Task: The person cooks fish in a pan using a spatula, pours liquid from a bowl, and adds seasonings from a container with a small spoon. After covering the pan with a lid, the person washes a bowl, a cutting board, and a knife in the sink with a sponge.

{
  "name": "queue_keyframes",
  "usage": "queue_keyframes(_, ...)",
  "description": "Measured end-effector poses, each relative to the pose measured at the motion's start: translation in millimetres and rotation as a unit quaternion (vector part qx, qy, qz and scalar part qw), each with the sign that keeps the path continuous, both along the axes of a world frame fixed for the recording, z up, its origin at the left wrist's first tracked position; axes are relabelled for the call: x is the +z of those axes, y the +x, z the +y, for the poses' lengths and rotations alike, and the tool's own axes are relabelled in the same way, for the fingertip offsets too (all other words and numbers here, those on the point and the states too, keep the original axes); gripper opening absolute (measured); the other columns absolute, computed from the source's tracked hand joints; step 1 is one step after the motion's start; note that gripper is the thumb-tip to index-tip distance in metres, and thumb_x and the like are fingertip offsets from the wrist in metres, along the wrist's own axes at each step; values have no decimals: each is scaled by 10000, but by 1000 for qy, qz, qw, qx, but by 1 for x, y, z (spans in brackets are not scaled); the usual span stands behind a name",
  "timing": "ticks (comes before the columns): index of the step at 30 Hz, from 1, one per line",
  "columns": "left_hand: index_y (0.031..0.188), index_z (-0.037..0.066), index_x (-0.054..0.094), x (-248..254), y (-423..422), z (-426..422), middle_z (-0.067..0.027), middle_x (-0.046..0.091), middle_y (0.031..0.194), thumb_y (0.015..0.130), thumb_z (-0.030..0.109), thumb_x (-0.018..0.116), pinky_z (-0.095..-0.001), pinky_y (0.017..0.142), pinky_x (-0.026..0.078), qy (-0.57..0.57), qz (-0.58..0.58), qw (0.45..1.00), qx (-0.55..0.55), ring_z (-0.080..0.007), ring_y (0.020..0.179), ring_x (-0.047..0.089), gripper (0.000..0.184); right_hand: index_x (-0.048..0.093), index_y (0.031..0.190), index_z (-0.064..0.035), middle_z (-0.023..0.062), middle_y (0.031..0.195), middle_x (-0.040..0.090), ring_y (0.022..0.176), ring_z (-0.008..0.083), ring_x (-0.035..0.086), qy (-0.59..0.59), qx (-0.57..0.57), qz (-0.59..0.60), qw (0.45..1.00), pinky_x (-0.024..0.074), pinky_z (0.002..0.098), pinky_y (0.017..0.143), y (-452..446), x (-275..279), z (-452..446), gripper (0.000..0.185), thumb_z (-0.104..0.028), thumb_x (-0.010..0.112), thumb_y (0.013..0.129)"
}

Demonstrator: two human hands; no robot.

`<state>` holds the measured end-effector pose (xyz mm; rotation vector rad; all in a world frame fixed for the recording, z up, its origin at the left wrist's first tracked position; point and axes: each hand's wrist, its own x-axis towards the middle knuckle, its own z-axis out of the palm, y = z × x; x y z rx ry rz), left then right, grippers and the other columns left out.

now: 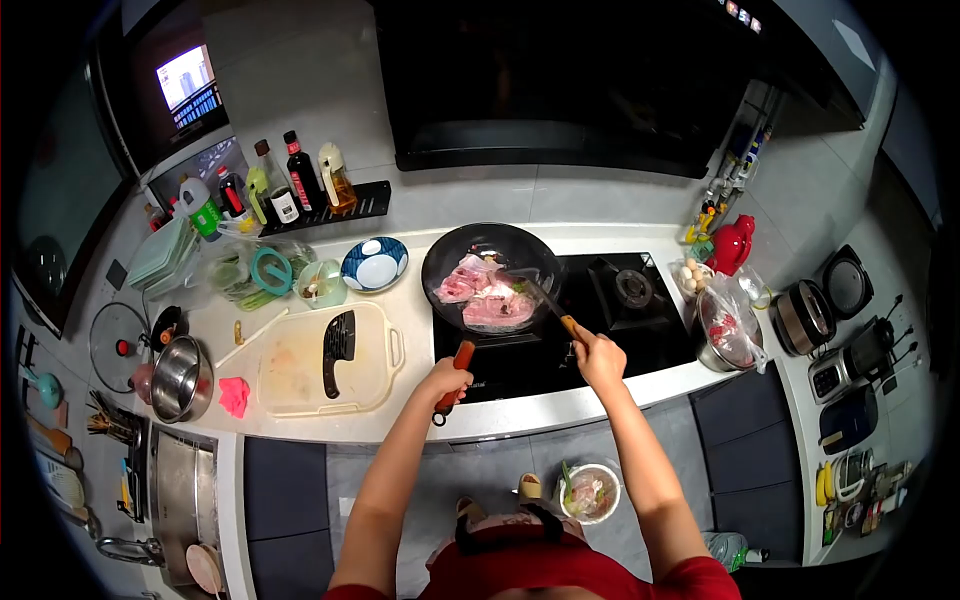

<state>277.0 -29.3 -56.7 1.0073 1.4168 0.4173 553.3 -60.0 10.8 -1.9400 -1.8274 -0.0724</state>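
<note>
A black wok [462, 242] sits on the left burner of the cooktop, with several large pieces of raw pink meat [500, 308] in it. My left hand [443, 382] is closed around the wok's reddish-brown handle [463, 356], which points toward me. In my right hand [599, 358] is the handle of a spatula [553, 304]. Its blade reaches into the wok at the right of the meat, partly hidden there. Left of the wok, a cleaver [338, 352] with a dark, perforated blade lies on a cream cutting board [290, 372].
A blue-patterned bowl [375, 265] stands beside the wok. Sauce bottles [302, 172] line a wall shelf. A metal bowl [181, 378] and pink cloth [234, 396] lie at left. Right of the cooktop stands a pot [718, 345] with a plastic bag. A waste bin [590, 494] is on the floor.
</note>
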Motion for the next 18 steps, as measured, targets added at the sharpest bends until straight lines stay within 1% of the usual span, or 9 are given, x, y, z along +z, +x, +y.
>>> queue_keyframes(3, 830, 49, 447, -8, 6, 0, -37, 485, 599, 727, 46, 568, -291, 400, 415, -2, -22, 1000, 5, -139, 468, 484, 159, 646, 1022, -182, 106, 688, 599, 631, 286, 593, 23, 5, 37, 999, 469, 376, 575, 5, 27, -35, 295, -189, 637, 727)
queue_keyframes(4, 851, 47, 447, -9, 8, -1, -36, 486, 598, 725, 47, 570, -294, 401, 421, 1, -21, 1000, 6, -140, 467, 488, 177, 652, 1010, -171, 100, 668, 599, 622, 276, 594, 11, 5, 44, 999, 469, 368, 573, 4, 39, -45, 294, -175, 641, 717)
queue_keyframes(5, 865, 45, 443, -9, 10, -2, -35, 486, 599, 725, 46, 570, -295, 402, 423, 2, -21, 1000, 7, -141, 467, 488, 189, 663, 987, -170, 95, 649, 596, 615, 268, 596, 7, 5, 38, 999, 470, 364, 571, 3, 51, -55, 276, -172, 644, 711)
queue_keyframes(7, 891, 43, 437, -1, 13, -5, -34, 486, 599, 723, 44, 569, -298, 403, 428, 4, -23, 1000, 9, -142, 466, 489, 213, 677, 947, -170, 84, 646, 598, 601, 263, 594, -9, 16, 8, 1000, 471, 362, 561, 2, 57, -64, 251, -179, 650, 698)
queue_keyframes(10, 929, 42, 424, 0, 15, -6, -33, 486, 601, 720, 38, 566, -298, 402, 429, 10, -23, 1000, 12, -139, 464, 489, 253, 690, 882, -181, 77, 623, 591, 572, 252, 587, -6, 36, -50, 998, 464, 364, 525, -12, 46, -63, 214, -175, 652, 672)
queue_keyframes(11, 937, 42, 422, 0, 15, -6, -33, 486, 601, 719, 36, 566, -297, 402, 429, 9, -26, 1000, 10, -137, 464, 489, 261, 680, 897, -158, 90, 614, 574, 547, 255, 580, 10, 52, -49, 997, 458, 373, 496, -16, 37, -59, 218, -166, 631, 685)
queue_keyframes(13, 951, 42, 417, 0, 14, -5, -33, 485, 602, 718, 32, 564, -296, 402, 430, 5, -32, 999, 7, -134, 463, 488, 276, 673, 920, -157, 94, 630, 580, 546, 255, 580, 15, 40, -58, 997, 459, 376, 495, -22, 19, -47, 233, -167, 627, 692)
queue_keyframes(17, 974, 21, 438, -7, 13, -4, -48, 507, 629, 714, 45, 581, -314, 421, 453, 4, -26, 1000, 11, -148, 480, 510, 297, 666, 941, -158, 95, 649, 585, 560, 264, 586, 8, 22, -49, 999, 462, 384, 502, -17, 18, -43, 239, -171, 626, 706)
queue_keyframes(18, 974, 21, 439, -7, 13, -4, -48, 508, 632, 714, 45, 583, -313, 424, 455, 2, -27, 1000, 12, -148, 482, 511, 299, 665, 949, -162, 94, 635, 580, 571, 271, 588, 15, 17, -21, 1000, 462, 389, 509, -14, 23, -47, 244, -181, 632, 708)
